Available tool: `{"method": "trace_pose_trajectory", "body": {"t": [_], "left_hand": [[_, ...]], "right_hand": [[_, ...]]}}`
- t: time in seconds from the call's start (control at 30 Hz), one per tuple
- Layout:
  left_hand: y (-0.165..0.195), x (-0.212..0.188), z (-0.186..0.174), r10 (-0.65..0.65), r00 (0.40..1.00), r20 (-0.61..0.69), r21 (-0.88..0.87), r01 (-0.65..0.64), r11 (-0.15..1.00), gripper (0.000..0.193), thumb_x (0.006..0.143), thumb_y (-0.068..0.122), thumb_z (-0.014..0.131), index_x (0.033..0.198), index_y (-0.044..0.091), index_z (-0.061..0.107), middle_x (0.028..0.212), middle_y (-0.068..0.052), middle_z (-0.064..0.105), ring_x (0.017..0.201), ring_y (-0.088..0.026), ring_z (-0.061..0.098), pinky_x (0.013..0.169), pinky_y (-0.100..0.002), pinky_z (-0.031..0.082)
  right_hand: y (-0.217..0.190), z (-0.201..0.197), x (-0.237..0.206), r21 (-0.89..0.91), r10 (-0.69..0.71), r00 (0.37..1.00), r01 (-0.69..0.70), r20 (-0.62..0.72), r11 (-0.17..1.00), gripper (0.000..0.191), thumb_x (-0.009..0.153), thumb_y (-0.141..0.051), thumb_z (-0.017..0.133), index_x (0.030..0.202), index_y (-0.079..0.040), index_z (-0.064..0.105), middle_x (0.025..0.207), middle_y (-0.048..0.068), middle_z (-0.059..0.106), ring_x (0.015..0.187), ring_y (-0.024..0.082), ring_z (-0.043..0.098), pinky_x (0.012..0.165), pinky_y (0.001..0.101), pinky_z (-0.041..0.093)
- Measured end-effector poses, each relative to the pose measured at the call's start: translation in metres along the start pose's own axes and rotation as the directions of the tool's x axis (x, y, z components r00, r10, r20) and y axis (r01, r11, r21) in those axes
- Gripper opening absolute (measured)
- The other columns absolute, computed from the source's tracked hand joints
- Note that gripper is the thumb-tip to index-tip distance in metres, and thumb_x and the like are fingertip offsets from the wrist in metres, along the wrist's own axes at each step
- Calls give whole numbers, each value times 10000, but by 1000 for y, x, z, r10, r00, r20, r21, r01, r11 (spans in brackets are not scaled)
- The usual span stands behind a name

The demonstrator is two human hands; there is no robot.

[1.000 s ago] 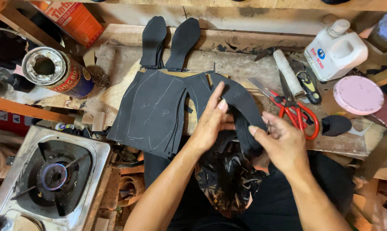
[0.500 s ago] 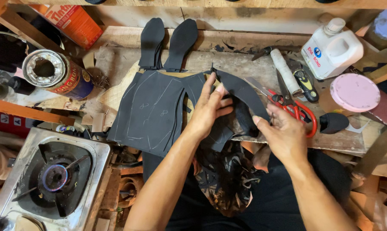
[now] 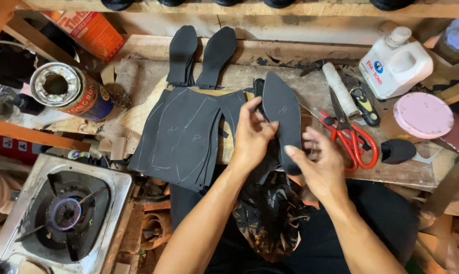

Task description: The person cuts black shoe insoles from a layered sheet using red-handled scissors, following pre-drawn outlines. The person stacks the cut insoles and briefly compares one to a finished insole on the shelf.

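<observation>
Two hands lift a black sole-shaped cutout above a cluttered wooden workbench.

Head view: the left hand (image 3: pixel 251 134) pinches the black cutout (image 3: pixel 283 114) near its middle, thumb and fingers closed on its left edge, while the right hand (image 3: pixel 318 162) grips its lower end with the thumb pressed on it and the other fingers loosely curled. The cutout stands tilted, pointed tip away from the person. Just left of it lies a stack of black sheet pieces (image 3: pixel 184 134) marked with chalk outlines; beyond that stack two black insoles (image 3: pixel 201 56) lean on the bench's back ledge. Right of the cutout lie red-handled scissors (image 3: pixel 348 134), then a pink round lid (image 3: pixel 423 114) and a white plastic bottle (image 3: pixel 397 63). Far left of it are an open tin can (image 3: pixel 69 91) and a gas burner (image 3: pixel 62 213).
</observation>
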State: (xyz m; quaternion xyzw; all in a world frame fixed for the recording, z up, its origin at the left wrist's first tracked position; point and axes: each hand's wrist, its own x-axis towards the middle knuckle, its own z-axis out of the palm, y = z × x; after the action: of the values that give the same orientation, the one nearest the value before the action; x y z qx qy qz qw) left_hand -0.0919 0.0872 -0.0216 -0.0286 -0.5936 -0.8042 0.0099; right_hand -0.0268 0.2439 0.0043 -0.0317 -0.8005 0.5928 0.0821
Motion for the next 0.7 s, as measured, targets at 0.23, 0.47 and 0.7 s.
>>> {"method": "trace_pose_trajectory", "body": {"t": [0.23,0.47,0.7], "left_hand": [[34,-52,-3,11,988,156,-324,41,945,1021,871,-77,637,1622,180,-5,1308,-133,605,1122,-176,637,940,-312,538],[52,-68,-13,-105,987,122,-290,136,947,717,964,44,660,1589,7,310,1291,-139,655,1163,-194,643,1003,-329,538],[37,-84,-10,-107,994,-6,-340,99,935,523,997,55,619,1470,17,399,1216,-113,660,1080,-171,646,930,-316,546]], "right_hand": [[25,-22,-22,146,55,997,-63,63,987,388,879,-123,763,1233,5,670,1062,32,743,915,94,679,801,255,566],[28,-31,-46,-150,281,958,-269,64,951,441,845,-146,865,1245,0,751,920,190,766,648,252,590,585,405,483],[5,-16,-72,-378,-503,864,462,-11,802,641,775,-156,854,1324,44,589,1278,210,652,1142,308,669,969,374,560]]}}
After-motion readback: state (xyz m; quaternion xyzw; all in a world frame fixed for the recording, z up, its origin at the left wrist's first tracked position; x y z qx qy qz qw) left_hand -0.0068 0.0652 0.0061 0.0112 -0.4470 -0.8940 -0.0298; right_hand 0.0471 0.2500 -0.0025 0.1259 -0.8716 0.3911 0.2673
